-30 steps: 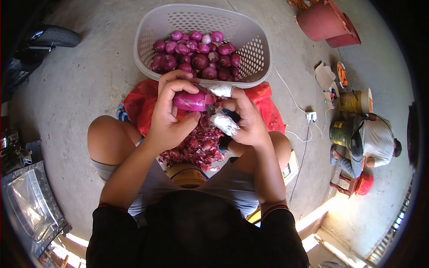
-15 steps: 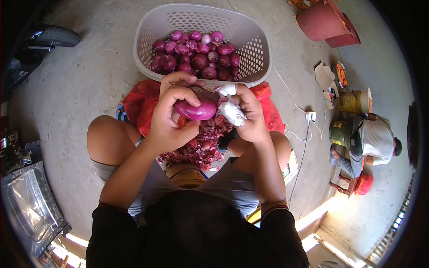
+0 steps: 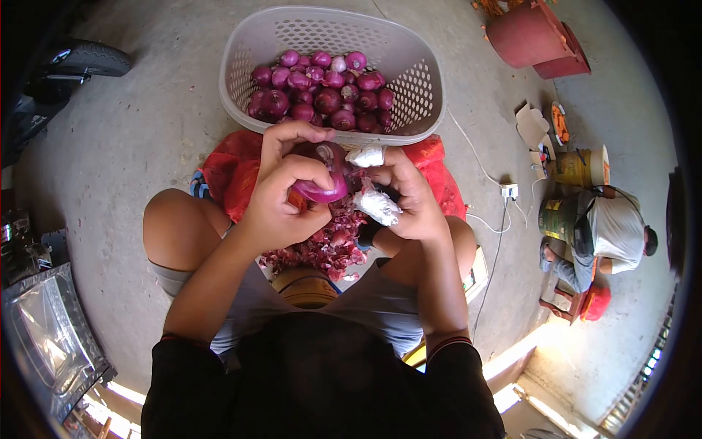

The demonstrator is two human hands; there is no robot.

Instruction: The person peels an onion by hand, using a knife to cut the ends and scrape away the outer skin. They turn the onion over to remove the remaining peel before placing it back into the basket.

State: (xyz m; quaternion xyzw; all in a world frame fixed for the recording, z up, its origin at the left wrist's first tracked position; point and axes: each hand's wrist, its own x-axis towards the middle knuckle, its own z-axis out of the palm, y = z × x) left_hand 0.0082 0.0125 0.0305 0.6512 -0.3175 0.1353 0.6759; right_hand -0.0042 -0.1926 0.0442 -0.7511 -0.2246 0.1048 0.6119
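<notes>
Over the space between my knees, my left hand [image 3: 281,194] is closed around a large red onion [image 3: 322,189], fingers over its far side and thumb beneath. On the onion's right side, my right hand [image 3: 409,192] pinches at loose skin; its thumb and forefinger wear white wrappings [image 3: 376,208]. Part of the onion is hidden by my left fingers. Below lies a heap of papery red onion skins [image 3: 329,245] on red mesh sacking [image 3: 230,175]. Just beyond my hands, a grey perforated plastic basket [image 3: 238,69] holds several red onions [image 3: 329,97].
A yellowish bucket [image 3: 303,289] stands between my legs. White cables and a power outlet block [image 3: 510,191] lie on the floor to the right. Farther right, a person [image 3: 614,227] sits bent forward beside buckets [image 3: 581,167]. Reddish tubs [image 3: 526,33] stand at the upper right, a wheel [image 3: 91,58] at the upper left.
The onion has been turned in my left hand and its top now faces more toward the right. My right thumb and forefinger have shifted slightly along its right side.
</notes>
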